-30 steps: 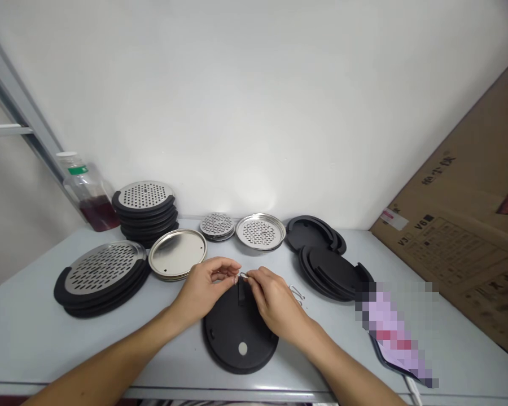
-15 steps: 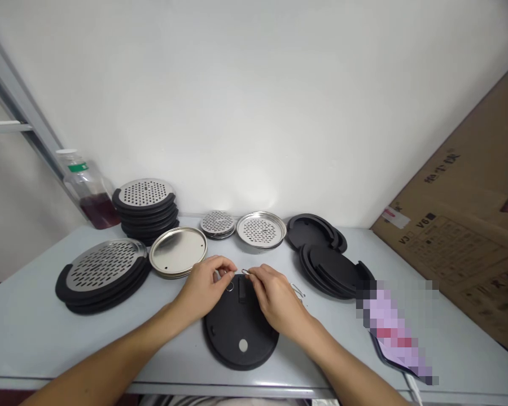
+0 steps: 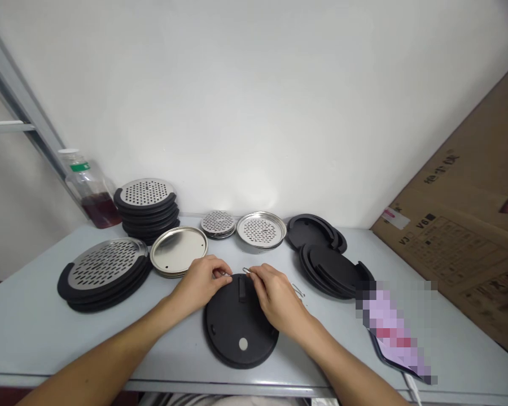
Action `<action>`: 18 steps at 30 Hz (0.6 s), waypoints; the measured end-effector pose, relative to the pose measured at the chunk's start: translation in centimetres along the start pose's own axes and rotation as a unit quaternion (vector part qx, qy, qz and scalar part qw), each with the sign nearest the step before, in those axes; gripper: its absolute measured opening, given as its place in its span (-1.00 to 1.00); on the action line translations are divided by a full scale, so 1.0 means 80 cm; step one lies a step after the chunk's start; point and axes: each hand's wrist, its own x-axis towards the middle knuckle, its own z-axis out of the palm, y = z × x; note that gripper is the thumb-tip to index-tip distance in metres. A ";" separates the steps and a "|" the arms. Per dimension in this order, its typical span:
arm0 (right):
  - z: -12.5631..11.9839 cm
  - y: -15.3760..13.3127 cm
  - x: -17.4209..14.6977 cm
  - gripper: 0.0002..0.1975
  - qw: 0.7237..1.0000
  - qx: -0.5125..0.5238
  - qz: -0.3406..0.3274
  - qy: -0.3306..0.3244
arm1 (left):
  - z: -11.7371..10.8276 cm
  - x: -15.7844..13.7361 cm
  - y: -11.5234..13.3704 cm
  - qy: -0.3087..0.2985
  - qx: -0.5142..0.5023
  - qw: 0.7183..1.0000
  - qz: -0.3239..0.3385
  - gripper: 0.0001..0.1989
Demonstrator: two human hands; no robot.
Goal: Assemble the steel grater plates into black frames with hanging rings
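Note:
A round black disc [image 3: 241,324] lies on the table between my hands, showing a slot near its far edge and a pale round spot near its close edge. My left hand [image 3: 200,280] is closed in a pinch on a thin metal wire piece [image 3: 226,274] over the disc's far left edge. Across from it, my right hand [image 3: 276,286] pinches a small bent wire clip [image 3: 246,270], with its looped end sticking out. Beyond my right hand, more bent wire clips [image 3: 298,291] rest on the table.
Stacked black-rimmed perforated discs [image 3: 105,265] and a taller stack [image 3: 147,194] stand left, beside a bottle of dark red liquid [image 3: 99,210]. Metal lids [image 3: 178,251] and perforated plates [image 3: 262,231] sit behind. Right are black trays [image 3: 334,270], a blurred phone [image 3: 392,327] and a carton [image 3: 461,225].
My left fingers have shifted slightly, and the wire in them now lies along the disc's far edge; the ring seen below them earlier no longer shows. My right hand has hardly moved.

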 end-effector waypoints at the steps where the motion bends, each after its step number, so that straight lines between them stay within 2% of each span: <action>1: -0.001 0.000 0.000 -0.74 1.000 0.000 0.000 -0.001 | 0.000 0.000 0.001 0.014 -0.017 1.000 0.000 -0.89; 4: -0.002 -0.001 -0.002 -0.74 1.000 -0.003 -0.004 -0.002 | -0.001 0.000 0.008 0.033 -0.081 0.996 -0.006 -0.86; 9: -0.001 0.000 -0.001 -0.74 1.000 -0.007 -0.008 -0.002 | -0.007 -0.001 0.019 0.000 -0.163 0.986 -0.036 -0.80; 18: 0.000 0.000 -0.001 -0.75 1.000 -0.001 -0.015 0.005 | -0.004 -0.001 0.019 -0.031 -0.263 0.962 -0.072 -0.69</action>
